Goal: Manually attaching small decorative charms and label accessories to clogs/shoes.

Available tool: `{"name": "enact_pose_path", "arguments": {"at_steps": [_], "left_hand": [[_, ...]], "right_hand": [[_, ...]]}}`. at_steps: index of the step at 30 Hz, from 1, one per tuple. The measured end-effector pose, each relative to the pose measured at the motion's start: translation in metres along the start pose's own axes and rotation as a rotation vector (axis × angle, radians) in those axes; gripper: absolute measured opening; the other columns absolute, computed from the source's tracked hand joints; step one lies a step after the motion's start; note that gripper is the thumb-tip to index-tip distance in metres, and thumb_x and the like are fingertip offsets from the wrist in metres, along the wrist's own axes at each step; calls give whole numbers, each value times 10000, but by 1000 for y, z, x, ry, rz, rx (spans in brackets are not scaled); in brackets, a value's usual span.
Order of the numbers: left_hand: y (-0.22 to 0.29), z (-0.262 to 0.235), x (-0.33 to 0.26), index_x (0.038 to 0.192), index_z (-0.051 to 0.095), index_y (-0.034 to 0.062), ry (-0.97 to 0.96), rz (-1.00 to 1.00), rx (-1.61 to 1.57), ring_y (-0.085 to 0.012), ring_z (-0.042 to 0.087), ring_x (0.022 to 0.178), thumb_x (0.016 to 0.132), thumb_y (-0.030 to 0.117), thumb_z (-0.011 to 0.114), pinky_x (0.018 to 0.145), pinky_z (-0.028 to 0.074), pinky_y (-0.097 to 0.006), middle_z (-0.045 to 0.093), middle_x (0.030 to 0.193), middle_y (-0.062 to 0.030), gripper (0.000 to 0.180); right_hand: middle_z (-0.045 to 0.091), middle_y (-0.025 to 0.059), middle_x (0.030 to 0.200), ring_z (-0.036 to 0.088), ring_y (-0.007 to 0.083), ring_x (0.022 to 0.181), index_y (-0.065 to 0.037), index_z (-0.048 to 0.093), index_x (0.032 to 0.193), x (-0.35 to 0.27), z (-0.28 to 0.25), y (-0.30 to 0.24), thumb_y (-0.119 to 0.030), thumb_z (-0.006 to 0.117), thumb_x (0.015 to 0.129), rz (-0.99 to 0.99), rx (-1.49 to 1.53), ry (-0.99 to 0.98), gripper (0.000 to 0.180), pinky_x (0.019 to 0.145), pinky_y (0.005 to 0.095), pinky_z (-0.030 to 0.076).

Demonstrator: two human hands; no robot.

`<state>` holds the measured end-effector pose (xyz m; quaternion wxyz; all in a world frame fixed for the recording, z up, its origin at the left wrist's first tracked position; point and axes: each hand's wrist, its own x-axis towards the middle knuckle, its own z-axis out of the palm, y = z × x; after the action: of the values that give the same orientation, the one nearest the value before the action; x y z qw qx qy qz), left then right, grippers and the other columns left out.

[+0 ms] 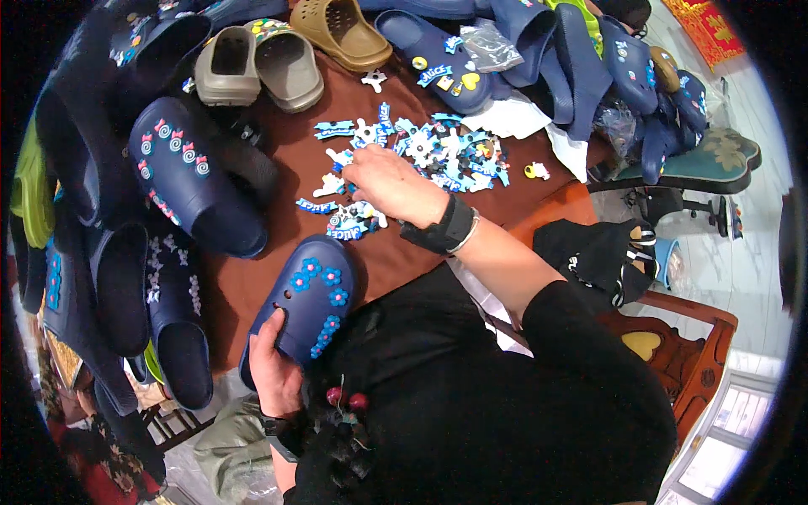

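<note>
My left hand (276, 370) is closed around a navy clog (290, 324), thumb on its upper near the holes. Blue flower charms (337, 296) with pink centres are fixed along the clog's right and far side. My right hand (394, 185) reaches into loose shoe charms (358, 220) on the brown cloth, its fingers curled together and touching among them. Whatever lies between those fingertips is too small to make out. A bigger heap of blue, white and black charms (450, 153) spreads just beyond and right of this hand.
Left of the cloth (240, 295) stand several navy clogs, one with candy-swirl charms (189, 181). Grey clogs (286, 71), a brown clog (341, 34) and a charm-covered navy clog (438, 63) line the far side. White paper (509, 116) lies right; a wooden chair (690, 345) stands nearer.
</note>
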<state>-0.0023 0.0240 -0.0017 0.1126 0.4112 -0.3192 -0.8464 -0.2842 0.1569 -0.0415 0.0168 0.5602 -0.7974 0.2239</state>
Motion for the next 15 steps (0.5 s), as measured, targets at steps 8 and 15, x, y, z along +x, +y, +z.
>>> {"name": "enact_pose_path", "arguments": {"at_steps": [8,15], "left_hand": [[-4,-3,-29,1247,533,-48,0,3,54,-247,604,1098,883,65,605,973,469,-383,613,1208,-150,387],[-23,-15,-30,1173,582,-43,-8,23,165,-226,663,956,850,82,649,876,520,-367,669,1088,-132,353]], "right_hand": [[527,138,872,541,348,884,-25,544,872,1,-2,1,-46,768,658,61,38,-45,310,748,430,457],[549,145,860,561,351,880,-14,595,888,-1,-2,14,-95,656,806,32,88,28,130,754,438,466]]}}
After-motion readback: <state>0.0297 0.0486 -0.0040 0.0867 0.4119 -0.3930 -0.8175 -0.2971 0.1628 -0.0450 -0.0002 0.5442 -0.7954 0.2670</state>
